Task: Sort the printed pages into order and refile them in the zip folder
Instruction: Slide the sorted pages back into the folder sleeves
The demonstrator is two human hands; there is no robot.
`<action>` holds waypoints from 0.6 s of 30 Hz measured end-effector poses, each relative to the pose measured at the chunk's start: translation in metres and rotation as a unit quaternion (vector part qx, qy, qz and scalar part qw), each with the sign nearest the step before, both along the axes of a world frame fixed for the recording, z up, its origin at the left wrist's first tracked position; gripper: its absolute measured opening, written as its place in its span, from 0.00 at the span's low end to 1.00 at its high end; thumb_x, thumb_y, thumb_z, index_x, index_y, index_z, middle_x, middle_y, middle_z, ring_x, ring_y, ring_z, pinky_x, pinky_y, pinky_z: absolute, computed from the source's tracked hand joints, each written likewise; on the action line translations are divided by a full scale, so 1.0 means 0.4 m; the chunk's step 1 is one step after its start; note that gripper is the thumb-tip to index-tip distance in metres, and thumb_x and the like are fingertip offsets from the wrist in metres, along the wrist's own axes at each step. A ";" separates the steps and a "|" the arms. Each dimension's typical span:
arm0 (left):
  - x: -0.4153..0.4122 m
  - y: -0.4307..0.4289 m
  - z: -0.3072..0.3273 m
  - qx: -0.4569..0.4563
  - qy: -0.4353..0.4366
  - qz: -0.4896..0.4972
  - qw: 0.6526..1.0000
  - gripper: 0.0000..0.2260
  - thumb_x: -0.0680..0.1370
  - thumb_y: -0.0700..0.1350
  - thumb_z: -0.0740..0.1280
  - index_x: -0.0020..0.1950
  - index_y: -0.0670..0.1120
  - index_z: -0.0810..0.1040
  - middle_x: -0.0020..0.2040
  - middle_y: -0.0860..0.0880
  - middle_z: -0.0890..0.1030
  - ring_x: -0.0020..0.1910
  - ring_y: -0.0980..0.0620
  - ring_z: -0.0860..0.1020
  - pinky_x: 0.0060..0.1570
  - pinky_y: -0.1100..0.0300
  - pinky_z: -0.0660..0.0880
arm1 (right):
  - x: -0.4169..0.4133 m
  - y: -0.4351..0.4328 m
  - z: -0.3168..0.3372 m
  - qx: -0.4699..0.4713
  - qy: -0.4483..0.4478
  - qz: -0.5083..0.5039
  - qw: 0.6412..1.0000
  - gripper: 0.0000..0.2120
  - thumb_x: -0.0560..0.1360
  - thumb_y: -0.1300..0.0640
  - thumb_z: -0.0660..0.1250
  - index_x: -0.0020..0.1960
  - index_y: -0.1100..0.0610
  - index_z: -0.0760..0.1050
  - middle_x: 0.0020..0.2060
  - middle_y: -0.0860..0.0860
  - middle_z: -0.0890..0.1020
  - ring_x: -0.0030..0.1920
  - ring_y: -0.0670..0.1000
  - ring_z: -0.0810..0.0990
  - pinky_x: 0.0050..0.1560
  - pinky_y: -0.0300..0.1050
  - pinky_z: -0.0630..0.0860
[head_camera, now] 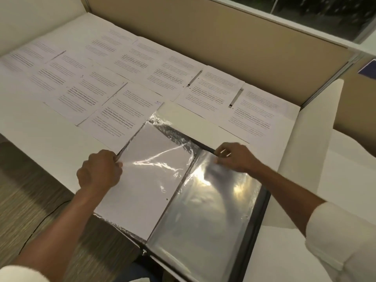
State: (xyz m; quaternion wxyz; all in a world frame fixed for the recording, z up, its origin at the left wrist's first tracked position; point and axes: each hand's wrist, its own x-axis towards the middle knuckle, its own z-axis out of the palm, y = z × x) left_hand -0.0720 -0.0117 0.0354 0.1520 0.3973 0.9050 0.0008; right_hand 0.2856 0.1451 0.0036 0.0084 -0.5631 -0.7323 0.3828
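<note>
Zip folder [264, 198] open on counter [40, 127], lower centre, bottom cut off. Left hand [99, 171] pinches left sleeve [154, 159] corner, blank sheet [142, 196] inside. Right hand [236, 157] pinches right sleeve [213, 210] top edge. Printed pages [85, 92] fill the upper frame, text blurred.

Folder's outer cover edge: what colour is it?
Black, along the right side of the folder, head view.

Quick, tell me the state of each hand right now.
Left hand: closed, pinching the upper left edge of the filled sleeve.
Right hand: closed, pinching the top edge of the empty sleeve.
</note>
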 end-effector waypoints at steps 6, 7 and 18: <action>-0.045 0.026 -0.098 -0.010 -0.056 0.036 0.998 0.07 0.77 0.53 0.77 0.48 0.50 0.84 0.46 0.46 0.80 0.46 0.40 0.81 0.44 0.54 0.74 | -0.079 -0.098 -0.092 0.150 -0.063 0.214 0.963 0.23 0.77 0.42 0.71 0.70 0.44 0.75 0.73 0.44 0.73 0.71 0.51 0.71 0.64 0.50 0.73; -0.049 0.028 -0.108 -0.011 -0.060 0.041 0.997 0.08 0.76 0.53 0.78 0.45 0.52 0.83 0.44 0.47 0.80 0.44 0.41 0.80 0.44 0.54 0.75 | -0.094 -0.114 -0.103 0.186 -0.083 0.246 0.948 0.24 0.77 0.41 0.70 0.72 0.46 0.75 0.75 0.47 0.72 0.73 0.54 0.69 0.66 0.53 0.73; -0.098 0.034 -0.146 -0.048 -0.065 0.050 0.995 0.20 0.71 0.61 0.80 0.50 0.47 0.82 0.50 0.46 0.83 0.50 0.41 0.83 0.50 0.52 0.80 | -0.148 -0.186 -0.154 0.207 -0.155 0.250 0.933 0.38 0.78 0.28 0.51 0.83 0.46 0.59 0.85 0.51 0.54 0.84 0.55 0.51 0.78 0.58 0.58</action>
